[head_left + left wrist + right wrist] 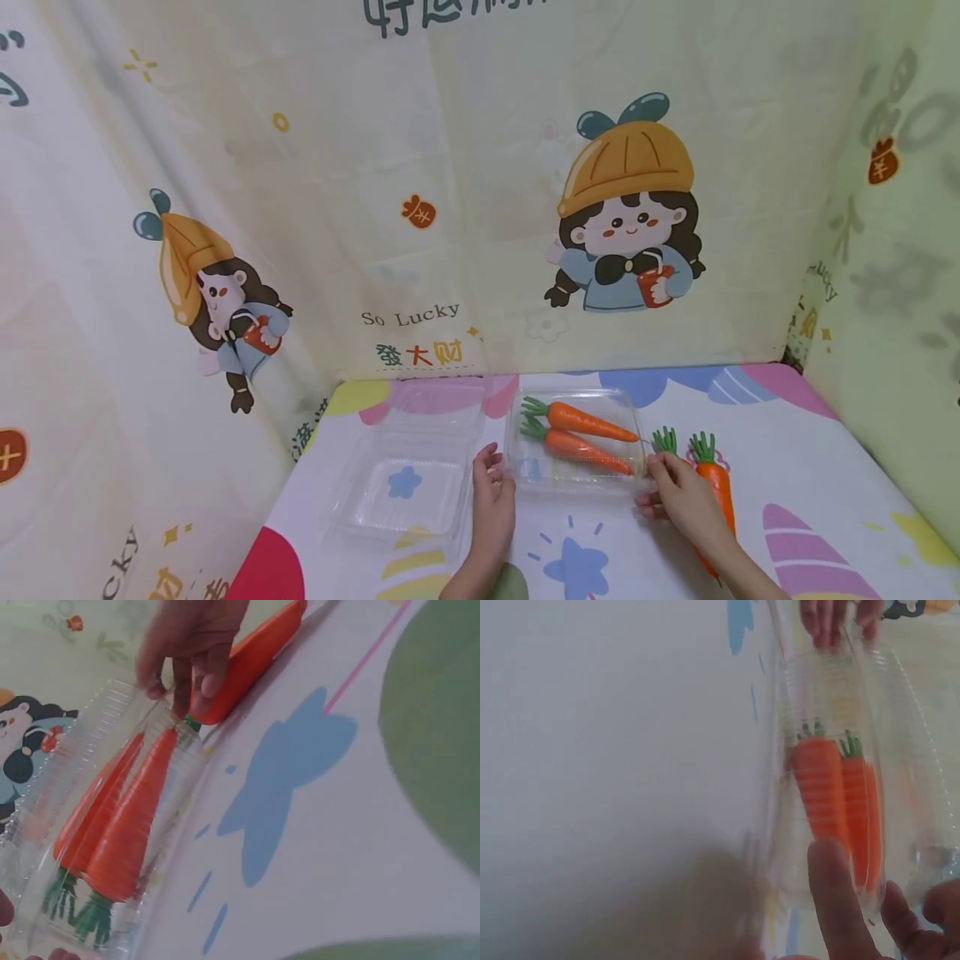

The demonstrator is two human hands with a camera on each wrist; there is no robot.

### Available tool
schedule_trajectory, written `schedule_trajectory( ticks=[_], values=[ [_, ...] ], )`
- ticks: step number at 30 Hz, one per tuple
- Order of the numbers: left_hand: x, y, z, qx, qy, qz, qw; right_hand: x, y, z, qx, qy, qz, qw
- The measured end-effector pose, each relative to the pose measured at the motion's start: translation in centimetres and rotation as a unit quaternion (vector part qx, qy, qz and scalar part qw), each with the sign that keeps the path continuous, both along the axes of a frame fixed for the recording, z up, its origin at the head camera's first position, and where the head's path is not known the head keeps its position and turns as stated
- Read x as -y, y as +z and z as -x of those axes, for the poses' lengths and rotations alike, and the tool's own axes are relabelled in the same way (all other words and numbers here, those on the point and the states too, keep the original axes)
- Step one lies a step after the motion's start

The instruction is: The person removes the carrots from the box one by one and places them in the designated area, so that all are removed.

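Head view: "So Lucky" lettering (410,315) beyond boxed carrots (588,421)

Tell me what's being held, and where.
The clear plastic container with carrots: the right hand grips its near-right corner; the left hand touches its left end.

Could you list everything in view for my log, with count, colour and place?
Long tapered carrots with leafy tops: two, orange and green, in the rectangular plastic container between the hands.
Loose carrots: two, orange and green, on the table beside the right hand, which partly covers them.
Rectangular plastic container: one, clear, between the hands.
Open hinged plastic container: one, clear, on the table's left, lid folded back.
Patterned tabletop: one, white with multicoloured shapes, below everything.
Printed fabric hangings: cream, behind and at both sides; cartoon figures, lettering and red pouches on them.
Left hand: one, at the filled container's left end.
Right hand: one, at its right end.
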State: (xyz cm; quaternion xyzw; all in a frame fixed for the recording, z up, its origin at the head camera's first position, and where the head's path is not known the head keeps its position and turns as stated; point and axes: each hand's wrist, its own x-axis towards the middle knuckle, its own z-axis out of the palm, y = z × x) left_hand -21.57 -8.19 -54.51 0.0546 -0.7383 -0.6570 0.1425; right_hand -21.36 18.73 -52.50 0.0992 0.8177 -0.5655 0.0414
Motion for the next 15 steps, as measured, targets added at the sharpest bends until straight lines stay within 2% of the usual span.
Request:
schedule_trajectory(
  ticks=[2, 5, 11, 15],
  values=[
    [0.1, 0.2, 0.2, -0.019, 0.0, 0.046, 0.9987, 0.1, 0.0, -0.3, -0.015, 0.0, -0.007, 1.0],
    [0.4, 0.6, 0.6, -0.04, -0.004, 0.09, 0.9951, 0.2, 0.0, -0.6, -0.033, 0.0, -0.025, 0.999],
    [0.8, 1.7, 1.3, -0.052, -0.03, 0.1, 0.9932, 0.5, 0.0, -1.1, -0.064, 0.007, -0.085, 0.994],
    [0.9, 2.5, 1.7, -0.037, -0.044, 0.104, 0.993, 0.5, -0.2, -1.0, -0.063, 0.014, -0.072, 0.995]
  ],
)
